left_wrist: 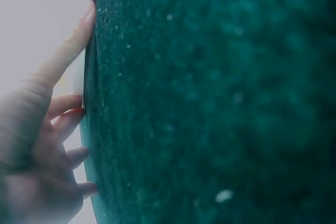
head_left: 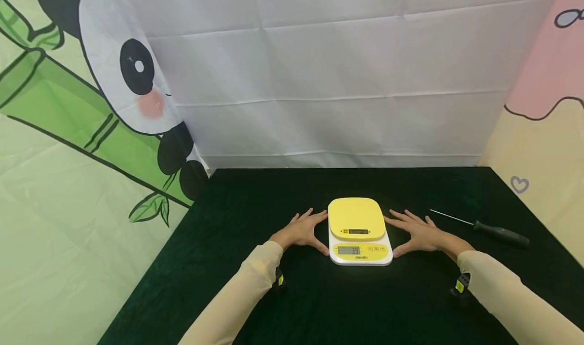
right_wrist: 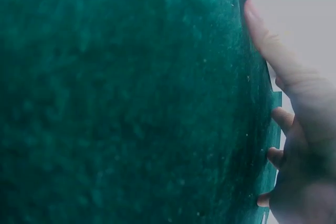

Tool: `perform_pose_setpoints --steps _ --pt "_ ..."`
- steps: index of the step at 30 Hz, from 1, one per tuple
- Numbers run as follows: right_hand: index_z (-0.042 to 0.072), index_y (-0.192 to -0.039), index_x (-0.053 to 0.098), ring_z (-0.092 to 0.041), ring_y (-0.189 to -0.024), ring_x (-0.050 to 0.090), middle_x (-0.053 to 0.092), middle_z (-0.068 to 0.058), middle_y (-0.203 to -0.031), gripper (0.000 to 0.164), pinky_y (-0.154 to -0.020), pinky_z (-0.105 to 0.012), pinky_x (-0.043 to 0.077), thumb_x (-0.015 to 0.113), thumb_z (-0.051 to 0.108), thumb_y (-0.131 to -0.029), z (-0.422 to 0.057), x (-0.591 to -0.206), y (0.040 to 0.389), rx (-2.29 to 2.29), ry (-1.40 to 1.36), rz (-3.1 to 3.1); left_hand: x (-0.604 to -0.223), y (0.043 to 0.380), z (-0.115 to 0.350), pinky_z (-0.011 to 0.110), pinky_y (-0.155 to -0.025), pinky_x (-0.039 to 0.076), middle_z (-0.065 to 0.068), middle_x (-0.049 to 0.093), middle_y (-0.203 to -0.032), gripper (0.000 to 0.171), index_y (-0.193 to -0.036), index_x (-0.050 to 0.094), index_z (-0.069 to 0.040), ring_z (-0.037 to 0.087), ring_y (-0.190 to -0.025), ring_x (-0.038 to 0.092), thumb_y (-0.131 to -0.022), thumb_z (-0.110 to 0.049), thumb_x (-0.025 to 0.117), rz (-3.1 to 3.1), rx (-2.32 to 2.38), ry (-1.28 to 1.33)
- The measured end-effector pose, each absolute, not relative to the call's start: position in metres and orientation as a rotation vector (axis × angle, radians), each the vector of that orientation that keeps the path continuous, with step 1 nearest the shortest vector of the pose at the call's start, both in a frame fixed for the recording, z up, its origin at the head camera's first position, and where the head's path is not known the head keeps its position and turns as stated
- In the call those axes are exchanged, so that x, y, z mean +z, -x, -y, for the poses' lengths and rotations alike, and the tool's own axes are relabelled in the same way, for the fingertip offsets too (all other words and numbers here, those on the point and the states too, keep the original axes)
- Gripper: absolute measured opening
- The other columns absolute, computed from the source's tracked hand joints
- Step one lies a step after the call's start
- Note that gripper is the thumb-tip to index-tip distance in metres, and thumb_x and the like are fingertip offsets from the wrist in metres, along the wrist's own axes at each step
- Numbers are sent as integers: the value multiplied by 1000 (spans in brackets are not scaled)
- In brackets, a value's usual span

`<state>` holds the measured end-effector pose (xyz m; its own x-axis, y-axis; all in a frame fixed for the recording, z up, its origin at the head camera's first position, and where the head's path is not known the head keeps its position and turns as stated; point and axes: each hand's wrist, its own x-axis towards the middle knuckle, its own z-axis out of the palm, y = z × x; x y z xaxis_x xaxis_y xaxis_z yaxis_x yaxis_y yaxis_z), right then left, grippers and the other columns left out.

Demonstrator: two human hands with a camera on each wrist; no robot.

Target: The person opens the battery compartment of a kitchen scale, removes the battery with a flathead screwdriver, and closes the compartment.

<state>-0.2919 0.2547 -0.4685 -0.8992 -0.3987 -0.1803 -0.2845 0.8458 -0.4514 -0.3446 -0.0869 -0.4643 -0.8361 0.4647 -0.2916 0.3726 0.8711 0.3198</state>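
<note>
Yellow-and-white scale (head_left: 359, 221) — display (head_left: 349, 251) showing "39" — between spread hands (head_left: 302, 232) (head_left: 421, 234).

Worktop (head_left: 274, 188): dark green, fabric-like surface, far edge straight across, sides flaring toward camera. Behind it, white cloth wall (head_left: 319, 71) with horizontal and vertical fold creases. Left wall (head_left: 45, 208): pale green printed sheet, slightly rippled; cartoon panda (head_left: 105, 51), black eye, pink cheek, on a diagonal green bamboo stalk (head_left: 55, 91), leaves (head_left: 148, 211) near its lower end. Right wall (head_left: 538, 147): cream below, pink patch (head_left: 543, 66) above, wavy black line between; small purple heart outline (head_left: 512, 183) low down. Light soft, fairly even. Wrist views: worktop reads teal with pale specks, washed-out grey-white beyond its edge.
</note>
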Motion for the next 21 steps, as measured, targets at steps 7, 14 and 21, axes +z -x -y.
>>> perform_pose_setpoints --steps 7,14,21 --pt "12 -151 36 -57 -142 2 21 -22 -160 94 -99 -81 -4 75 55 -77 -262 -469 292 -733 544 -2710 -464 345 91 57 -119 4 -7 24 -162 104 -153 33 -30 25 -153 7 -67 -61 82 -2684 458 -624" --pt "13 -152 35 -55 -144 -2 23 -21 -160 84 -100 -79 -8 71 49 -85 -269 -465 292 -846 541 -2621 -465 344 95 57 -120 6 3 29 -161 96 -150 38 -34 27 -152 14 -69 -61 80 -2667 606 -566" --pt "18 -153 33 -54 -144 0 15 -25 -161 78 -102 -80 1 66 49 -89 -272 -455 290 -917 474 -2548 -464 344 102 59 -117 15 0 35 -158 84 -145 47 -34 29 -151 18 -72 -61 78 -2659 813 -574"
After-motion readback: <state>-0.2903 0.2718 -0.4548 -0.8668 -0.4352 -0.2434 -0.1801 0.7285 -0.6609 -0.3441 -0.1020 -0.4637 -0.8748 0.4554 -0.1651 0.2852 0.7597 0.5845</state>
